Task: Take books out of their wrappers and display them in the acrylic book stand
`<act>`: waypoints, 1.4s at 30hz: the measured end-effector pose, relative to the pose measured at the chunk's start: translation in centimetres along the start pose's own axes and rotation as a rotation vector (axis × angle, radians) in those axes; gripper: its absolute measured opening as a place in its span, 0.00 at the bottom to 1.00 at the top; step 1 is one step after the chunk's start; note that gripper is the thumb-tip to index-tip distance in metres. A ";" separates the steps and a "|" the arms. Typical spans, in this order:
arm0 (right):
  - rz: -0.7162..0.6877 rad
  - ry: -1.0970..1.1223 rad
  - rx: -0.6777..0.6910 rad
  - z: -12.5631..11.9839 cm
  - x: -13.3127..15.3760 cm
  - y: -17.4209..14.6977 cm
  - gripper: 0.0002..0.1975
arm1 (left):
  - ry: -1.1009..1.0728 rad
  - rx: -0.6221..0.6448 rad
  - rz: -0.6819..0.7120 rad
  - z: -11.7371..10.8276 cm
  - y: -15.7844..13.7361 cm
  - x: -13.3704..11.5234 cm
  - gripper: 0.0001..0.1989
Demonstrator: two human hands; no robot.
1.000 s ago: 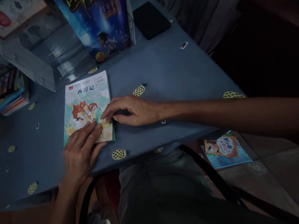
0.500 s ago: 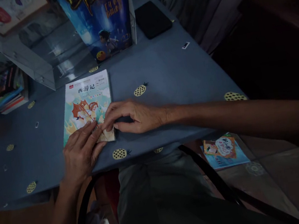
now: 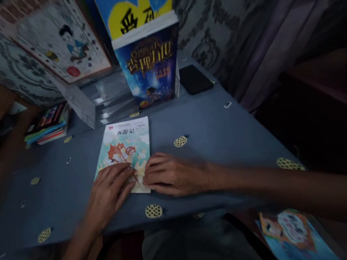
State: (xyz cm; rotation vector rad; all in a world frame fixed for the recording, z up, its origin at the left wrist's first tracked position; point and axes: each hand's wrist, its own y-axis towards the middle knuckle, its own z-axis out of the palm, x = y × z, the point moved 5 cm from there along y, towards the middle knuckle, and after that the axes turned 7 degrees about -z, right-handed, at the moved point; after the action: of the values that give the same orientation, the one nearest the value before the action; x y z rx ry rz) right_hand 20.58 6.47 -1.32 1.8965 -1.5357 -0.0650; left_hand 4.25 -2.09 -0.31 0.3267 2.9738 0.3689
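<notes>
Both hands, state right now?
Left hand: open, laid on the book.
Right hand: curled at the book's right edge; whether it grips cannot be told.

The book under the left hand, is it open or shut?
Shut: the book lies front cover up, no inside page showing, the left hand resting on it.

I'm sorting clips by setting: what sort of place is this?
Probably a reading or study corner, perhaps at home: a pineapple-print tablecloth, a paperback lying on it, and a stack of books to the left.
</notes>
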 end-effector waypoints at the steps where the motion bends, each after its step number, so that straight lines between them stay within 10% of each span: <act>1: 0.040 -0.044 -0.003 -0.1 -0.5 0.0 0.11 | 0.008 0.016 -0.033 0.2 0.3 0.7 0.16; 9: 0.650 -0.314 0.030 -1.5 -6.5 0.9 0.20 | -0.015 0.084 -0.470 1.1 4.0 7.1 0.27; 14: 0.710 -0.288 0.029 -0.4 -6.9 2.0 0.28 | -0.363 -0.040 -0.566 1.0 5.3 8.7 0.28; 22: 0.704 -0.247 -0.037 1.0 -8.1 1.0 0.33 | -1.270 -0.202 -1.100 1.5 4.2 12.1 0.25; 28: 0.668 -0.192 -0.084 1.3 -8.8 0.3 0.33 | -1.665 0.021 -1.128 2.1 4.2 8.0 0.08; 42: 0.742 0.312 -0.819 -1.3 -9.1 -0.9 0.38 | -1.898 -0.348 -1.015 1.8 6.6 5.2 0.11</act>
State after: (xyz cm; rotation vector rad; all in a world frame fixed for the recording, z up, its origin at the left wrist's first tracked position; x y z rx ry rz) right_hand 19.23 15.10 -4.18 0.6227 -1.5616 -0.0493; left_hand 0.78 5.77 -0.85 -0.5698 0.9121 0.1809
